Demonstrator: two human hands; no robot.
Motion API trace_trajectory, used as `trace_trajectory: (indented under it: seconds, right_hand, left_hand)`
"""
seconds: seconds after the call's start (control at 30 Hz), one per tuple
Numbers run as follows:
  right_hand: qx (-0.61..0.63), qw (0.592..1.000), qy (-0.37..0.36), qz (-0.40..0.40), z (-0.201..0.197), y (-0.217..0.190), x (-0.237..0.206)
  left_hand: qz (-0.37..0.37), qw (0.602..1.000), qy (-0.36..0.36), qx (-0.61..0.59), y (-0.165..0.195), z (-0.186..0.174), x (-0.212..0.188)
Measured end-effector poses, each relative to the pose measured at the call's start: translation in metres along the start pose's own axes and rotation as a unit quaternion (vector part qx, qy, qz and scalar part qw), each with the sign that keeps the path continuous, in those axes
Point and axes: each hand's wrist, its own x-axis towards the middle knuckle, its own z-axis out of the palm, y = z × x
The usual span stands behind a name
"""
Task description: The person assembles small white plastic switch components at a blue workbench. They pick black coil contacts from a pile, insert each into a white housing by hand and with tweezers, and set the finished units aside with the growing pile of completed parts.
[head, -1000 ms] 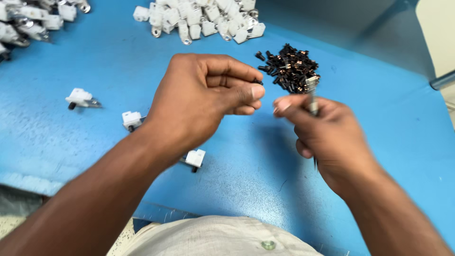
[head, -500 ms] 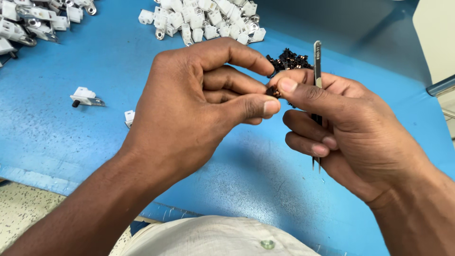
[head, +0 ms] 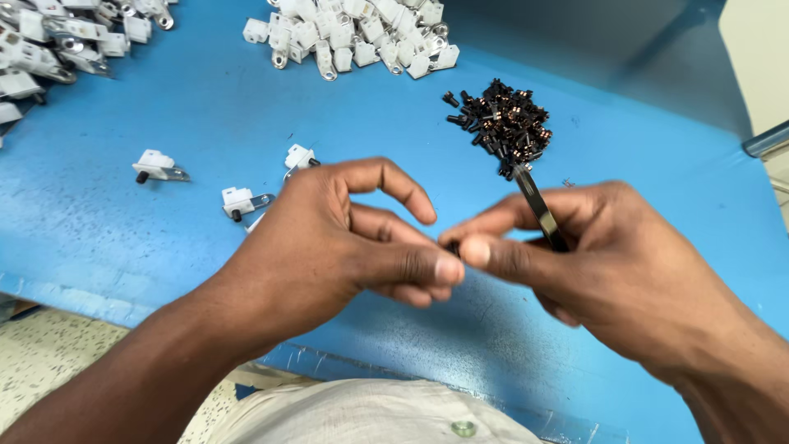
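A small dark part sits between my two hands, just above the blue table, mostly hidden by the fingertips, so I cannot tell its shape. My left hand has thumb and middle finger pressed together at the tip, right against the part, while the forefinger arches up free above them. My right hand meets it thumb to thumb, its thumb pressed against the part from the other side. I also hold a thin metal tool in the right hand; it runs up between the fingers and its upper end points toward the heap of black parts near it. A pile of white plastic pieces lies farther back, another pile at far left, and three loose white pieces lie near my left hand.
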Motion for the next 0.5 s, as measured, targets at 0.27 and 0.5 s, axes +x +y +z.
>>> trace_trajectory:
  seconds: [0.27,0.5]
  right_hand:
    - [0.086,0.993,-0.069,-0.038,-0.029,0.056,-0.005]
    - [-0.039,0.994,-0.036,-0.097,-0.063,0.105,-0.004]
  left_hand:
    - [-0.063,0.995,-0.020,-0.069,-0.008,0.056,0.005]
    - [-0.118,0.991,0.056,0.018,0.006,0.116,0.024]
